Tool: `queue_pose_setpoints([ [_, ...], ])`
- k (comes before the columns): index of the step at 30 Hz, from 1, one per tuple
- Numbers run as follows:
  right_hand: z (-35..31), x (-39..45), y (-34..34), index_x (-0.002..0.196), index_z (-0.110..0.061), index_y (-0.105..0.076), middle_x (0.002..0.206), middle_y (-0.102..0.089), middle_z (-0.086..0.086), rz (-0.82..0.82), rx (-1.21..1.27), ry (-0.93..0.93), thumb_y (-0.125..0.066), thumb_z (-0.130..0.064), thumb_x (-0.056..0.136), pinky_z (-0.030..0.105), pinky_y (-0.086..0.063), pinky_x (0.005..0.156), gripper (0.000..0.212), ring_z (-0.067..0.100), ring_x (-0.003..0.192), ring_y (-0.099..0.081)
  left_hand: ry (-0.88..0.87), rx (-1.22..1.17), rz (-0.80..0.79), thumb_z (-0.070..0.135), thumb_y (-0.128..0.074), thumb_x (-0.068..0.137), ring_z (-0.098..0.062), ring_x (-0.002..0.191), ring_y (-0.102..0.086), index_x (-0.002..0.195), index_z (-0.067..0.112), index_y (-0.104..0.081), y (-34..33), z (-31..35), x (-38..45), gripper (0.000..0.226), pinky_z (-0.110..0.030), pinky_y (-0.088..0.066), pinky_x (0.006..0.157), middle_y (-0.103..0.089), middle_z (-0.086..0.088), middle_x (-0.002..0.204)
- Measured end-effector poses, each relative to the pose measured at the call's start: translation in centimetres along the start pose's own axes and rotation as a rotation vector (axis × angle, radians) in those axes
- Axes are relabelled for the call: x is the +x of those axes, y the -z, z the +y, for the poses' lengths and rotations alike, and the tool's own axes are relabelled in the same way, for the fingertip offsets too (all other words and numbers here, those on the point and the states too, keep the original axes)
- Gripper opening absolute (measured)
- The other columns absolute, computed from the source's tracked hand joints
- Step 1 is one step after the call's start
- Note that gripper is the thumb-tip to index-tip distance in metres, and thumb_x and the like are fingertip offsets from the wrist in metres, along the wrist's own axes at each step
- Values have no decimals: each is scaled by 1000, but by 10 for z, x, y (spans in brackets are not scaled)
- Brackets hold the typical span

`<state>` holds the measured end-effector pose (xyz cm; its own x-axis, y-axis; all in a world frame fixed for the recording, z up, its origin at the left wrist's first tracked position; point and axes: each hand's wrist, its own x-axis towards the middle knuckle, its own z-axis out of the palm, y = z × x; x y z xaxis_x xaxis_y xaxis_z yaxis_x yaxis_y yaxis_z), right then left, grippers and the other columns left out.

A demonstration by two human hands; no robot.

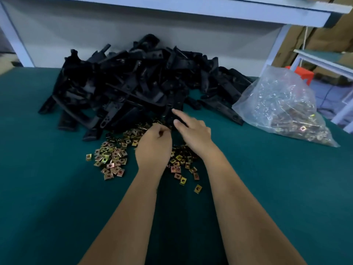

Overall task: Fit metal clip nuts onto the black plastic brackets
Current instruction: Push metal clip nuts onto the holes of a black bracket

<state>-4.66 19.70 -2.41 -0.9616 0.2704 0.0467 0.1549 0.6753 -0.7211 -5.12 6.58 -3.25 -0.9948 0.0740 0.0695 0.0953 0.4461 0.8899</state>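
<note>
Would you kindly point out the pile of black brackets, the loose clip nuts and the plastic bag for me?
pile of black brackets (133, 87), head view, middle of the heap.
loose clip nuts (112, 159), head view, left cluster on the green mat.
plastic bag (277, 104), head view, its clear bulging side.

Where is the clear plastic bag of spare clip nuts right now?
In the head view, the clear plastic bag lies on the green table at the right, just right of the pile of black brackets.

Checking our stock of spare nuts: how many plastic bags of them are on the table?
1. A clear plastic bag lies at the table's right edge, beside the bracket pile. More may be hidden behind the pile.
</note>
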Motion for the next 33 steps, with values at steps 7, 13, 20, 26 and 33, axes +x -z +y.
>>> queue_pose_setpoints([
  [7, -2, 1, -1, 108, -29, -73, 104, -69, -14, 349, 376, -10, -64, -26, 93, 24, -44, 94, 18, 3, 102, -60, 36, -65, -9, 32, -42, 92, -1, 52, -53, 80, 44, -59, 2, -1, 4, 24, -28, -34, 55, -62, 29, 75],
  [13, 4, -6, 5, 88, -22, -54, 54, -55, -16, 637, 712, -162, -66, -9, 89, 17, -43, 57, 18, 0, 46, -47, 61, -202, -47, 25, -46, 94, 4, 50, -52, 81, 37, -64, 3, -2, 5, 26, -28, -42, 58, -65, 21, 68],
  [20, 3, -21, 8, 96, -20, -62, 64, -70, -6, 641, 865, -129, -71, -6, 88, 25, -57, 74, 19, 7, 61, -65, 73, -294, -86, 20, -47, 95, -9, 65, -55, 83, 32, -67, 6, 0, 2, 26, -33, -46, 68, -64, 12, 73],
  [26, 5, -26, 12, 90, -24, -69, 79, -68, -15, 737, 374, -36, -70, -7, 88, 18, -53, 78, 17, -3, 76, -64, 69, -292, -114, 18, -47, 94, -10, 68, -56, 83, 32, -68, 10, -1, 0, 27, -35, -47, 70, -65, 13, 73],
  [33, 10, -25, 16, 111, -18, -71, 103, -72, 6, 478, -141, 4, -57, -2, 91, 37, -54, 84, 29, 24, 94, -65, 45, -233, -114, 23, -47, 93, -9, 71, -60, 80, 36, -66, 7, 0, 1, 27, -37, -51, 76, -65, 21, 69],
])
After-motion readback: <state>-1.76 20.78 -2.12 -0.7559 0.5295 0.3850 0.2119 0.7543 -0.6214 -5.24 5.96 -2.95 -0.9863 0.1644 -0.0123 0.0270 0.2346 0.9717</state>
